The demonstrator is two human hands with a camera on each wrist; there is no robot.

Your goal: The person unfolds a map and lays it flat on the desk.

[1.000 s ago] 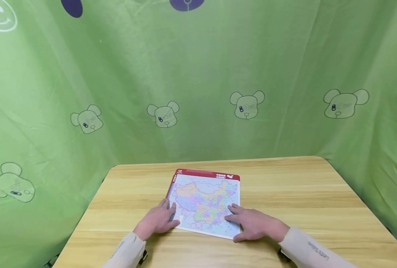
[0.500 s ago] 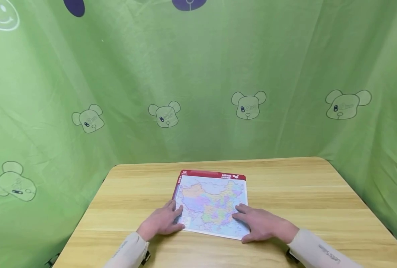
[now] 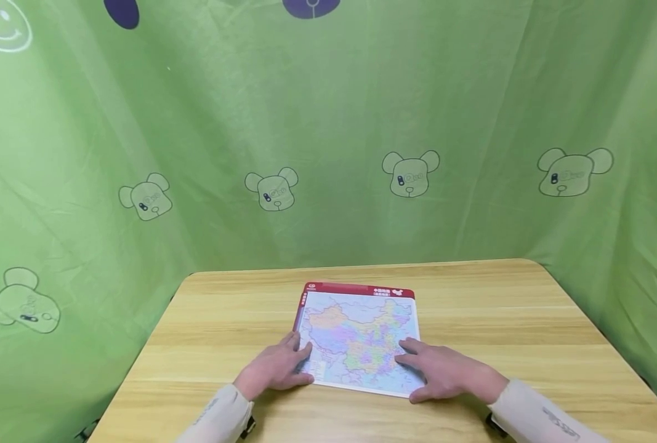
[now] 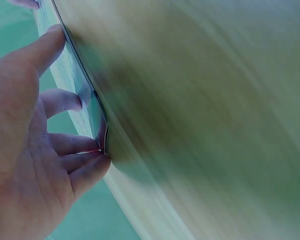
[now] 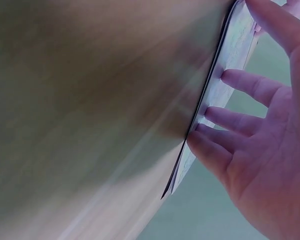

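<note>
left hand (image 3: 277, 368) lies flat at the near left corner of the map board (image 3: 358, 335), fingers straight and a little spread, tips resting on the board's left edge; it grips nothing. the left wrist view shows the fingers (image 4: 65, 100) laid against the board's thin edge, thumb along the side. judgement: flat palms on both sides pin and square the board.

map board lies flat on the wooden table (image 3: 528, 320), mid-table toward the near edge, red header strip on the far side, slightly skewed.

right hand (image 3: 449, 372) lies flat on the near right corner, fingers extended over the printed face, holding nothing. the right wrist view shows its fingertips (image 5: 240, 80) touching the board's surface and edge.

green cloth backdrop (image 3: 328, 123) behind.
</note>
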